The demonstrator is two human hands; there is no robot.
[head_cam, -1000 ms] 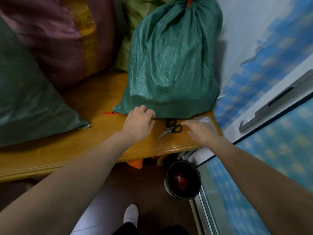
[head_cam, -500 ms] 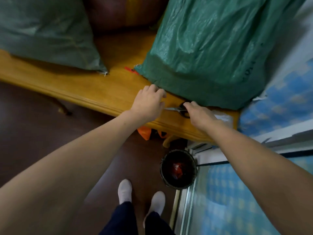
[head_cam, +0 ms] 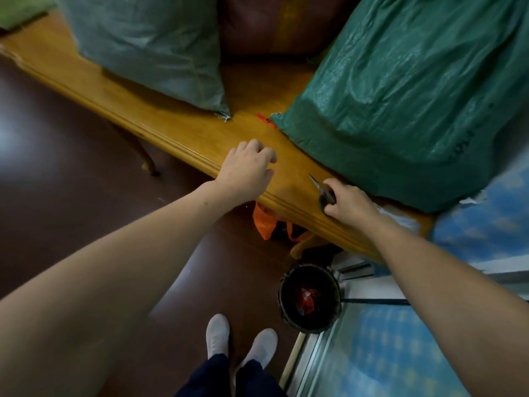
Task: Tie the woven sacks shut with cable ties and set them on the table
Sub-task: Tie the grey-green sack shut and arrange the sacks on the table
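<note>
A dark green woven sack (head_cam: pixel 406 90) stands on the wooden table (head_cam: pixel 177 133) at the right. A paler green sack (head_cam: pixel 148 47) lies to the left, and a maroon sack (head_cam: pixel 266 24) sits behind them. A red cable tie (head_cam: pixel 264 120) pokes out at the dark sack's left corner. My right hand (head_cam: pixel 347 203) grips the handles of small scissors (head_cam: pixel 322 189) at the table's front edge; the blades point up-left. My left hand (head_cam: pixel 246 170) hovers over the table edge with loosely curled fingers, holding nothing.
A dark waste bin (head_cam: pixel 310 300) with red scraps stands on the brown floor below the table's right end. An orange bag (head_cam: pixel 266 224) hangs under the table. A blue patterned wall and glass door (head_cam: pixel 400 345) lie to the right. My white shoes (head_cam: pixel 217 335) are below.
My right hand reached the scissors and closed on their handles. My left hand slid left, away from the scissors and sack. The view tilted further down.
</note>
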